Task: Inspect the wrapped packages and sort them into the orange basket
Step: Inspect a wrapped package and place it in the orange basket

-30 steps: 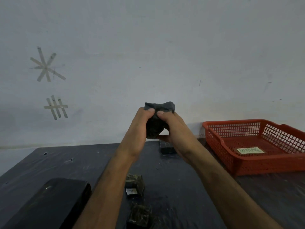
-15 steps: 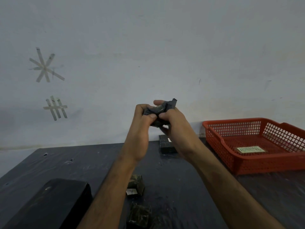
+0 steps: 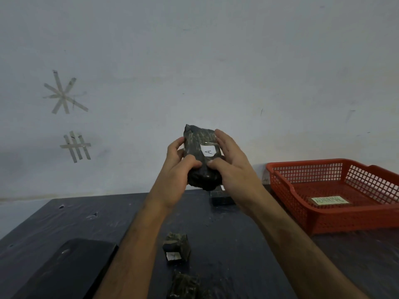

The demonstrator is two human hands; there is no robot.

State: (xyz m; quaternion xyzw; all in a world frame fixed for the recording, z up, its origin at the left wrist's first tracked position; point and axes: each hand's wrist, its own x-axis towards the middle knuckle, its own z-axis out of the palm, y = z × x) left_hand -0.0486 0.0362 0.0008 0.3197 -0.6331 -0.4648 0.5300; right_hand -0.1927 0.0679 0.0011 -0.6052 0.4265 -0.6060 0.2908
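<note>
I hold a black wrapped package point(image 3: 199, 156) up in front of the wall, its white label marked "A" facing me. My left hand point(image 3: 178, 169) grips its left side with the thumb across the front. My right hand point(image 3: 230, 162) grips its right side, thumb on the front and fingers along the edge. The orange basket point(image 3: 323, 219) stands on the table at the right, holding only a label card. Three more wrapped packages lie on the dark table: one small point(image 3: 177, 248) with a white label, one point(image 3: 184, 285) at the bottom edge, one point(image 3: 222, 199) behind my right wrist.
A large black box point(image 3: 64, 270) sits at the table's front left. The dark table point(image 3: 86, 221) runs back to a white wall with strips of tape stuck on it at the left.
Both hands have turned the package over, so its white "A" label now faces me. The hands stay raised at about the same height.
</note>
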